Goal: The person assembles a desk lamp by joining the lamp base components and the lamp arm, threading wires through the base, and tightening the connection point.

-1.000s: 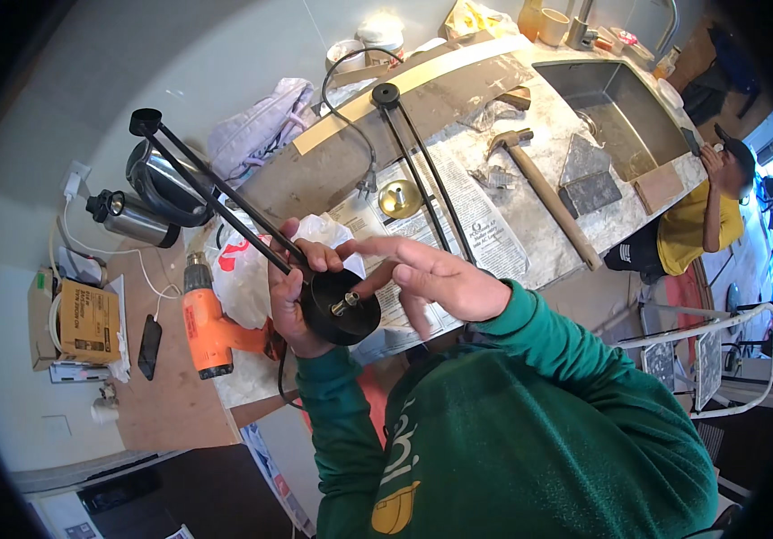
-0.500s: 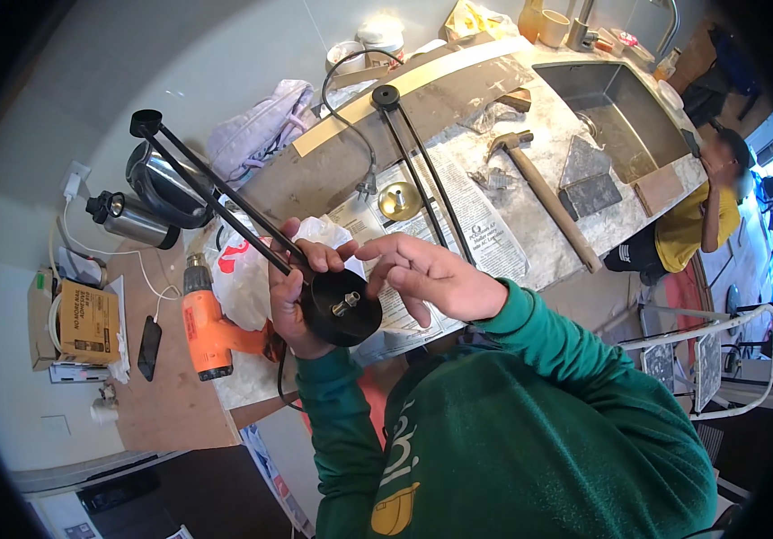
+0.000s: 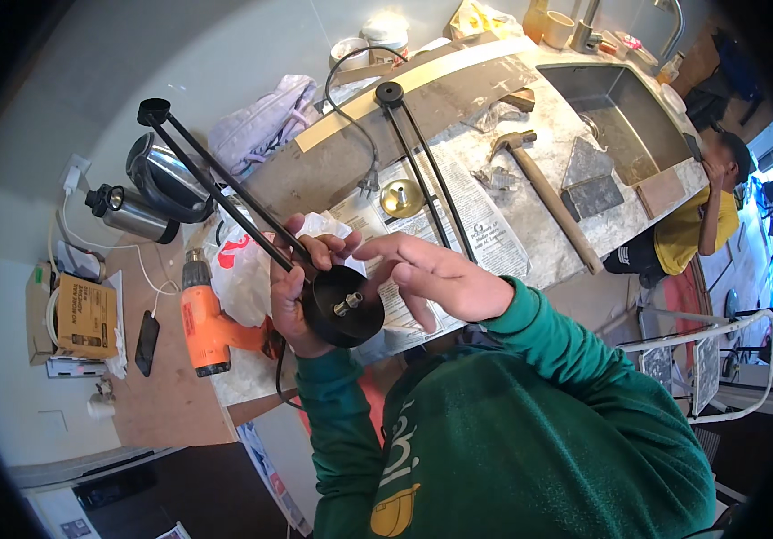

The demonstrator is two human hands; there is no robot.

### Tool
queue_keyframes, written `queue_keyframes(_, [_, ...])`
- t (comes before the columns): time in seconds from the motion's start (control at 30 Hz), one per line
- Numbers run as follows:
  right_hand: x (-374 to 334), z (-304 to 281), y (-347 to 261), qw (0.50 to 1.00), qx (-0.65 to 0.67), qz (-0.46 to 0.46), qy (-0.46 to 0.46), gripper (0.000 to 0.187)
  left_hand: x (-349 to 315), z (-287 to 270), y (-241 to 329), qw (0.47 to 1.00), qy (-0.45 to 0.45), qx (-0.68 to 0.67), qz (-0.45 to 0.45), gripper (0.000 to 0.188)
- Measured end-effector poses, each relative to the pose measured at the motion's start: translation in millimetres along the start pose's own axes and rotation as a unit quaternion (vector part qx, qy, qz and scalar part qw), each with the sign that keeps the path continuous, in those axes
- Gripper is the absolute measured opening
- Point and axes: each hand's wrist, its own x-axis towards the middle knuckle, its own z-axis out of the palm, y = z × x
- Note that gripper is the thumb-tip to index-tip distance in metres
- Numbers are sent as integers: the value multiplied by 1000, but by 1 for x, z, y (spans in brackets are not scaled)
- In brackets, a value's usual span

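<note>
My left hand [image 3: 289, 310] is wrapped round the end of a black metal fixture [image 3: 343, 322]. Its round base faces up and has a silver threaded stud in the middle. From that base two parallel black rods slant up and left to a small round cap. My right hand [image 3: 445, 278] is beside the base's right edge, fingers apart and holding nothing; whether a fingertip touches the base I cannot tell. A similar black two-rod piece [image 3: 418, 153] lies on newspaper [image 3: 490, 225] beyond my hands, next to a small brass-coloured dish [image 3: 401, 198].
An orange heat gun [image 3: 207, 319] stands left of my left hand, by a white plastic bag [image 3: 241, 292]. A hammer [image 3: 548, 193] lies to the right, before a sink [image 3: 625, 126]. A power cord [image 3: 350, 117] crosses the worktop. A person in yellow [image 3: 688, 229] is at the far right.
The rods' far cap has swung slightly right and down in my left hand's hold. My right hand has shifted slightly right, still beside the base.
</note>
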Motion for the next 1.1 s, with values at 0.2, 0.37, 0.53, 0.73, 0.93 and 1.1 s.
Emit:
queue_keyframes(0.2, [1, 4, -7, 1000, 6, 16, -6, 32, -1, -2, 0, 1000, -16, -5, -5, 56])
queue_keyframes(0.37, [1, 5, -12, 998, -19, 61, -21, 30, -5, 1, 2, 1000, 7, -16, -12, 56])
queue_keyframes(0.53, [-1, 7, -8, 999, 48, 14, 2, 30, -5, -2, 3, 1000, -11, -23, -8, 56])
queue_keyframes(0.73, [-1, 8, -6, 1000, -12, 17, -23, 30, -5, -2, 3, 999, -30, -10, -8, 56])
queue_keyframes(0.93, [-1, 12, -11, 999, 10, 49, -14, 28, -7, 0, 2, 1000, -11, -18, -9, 57])
queue_keyframes(1.1, [0, 12, -13, 997, -53, 57, -21, 29, -8, 0, 1, 999, -14, -30, -11, 58])
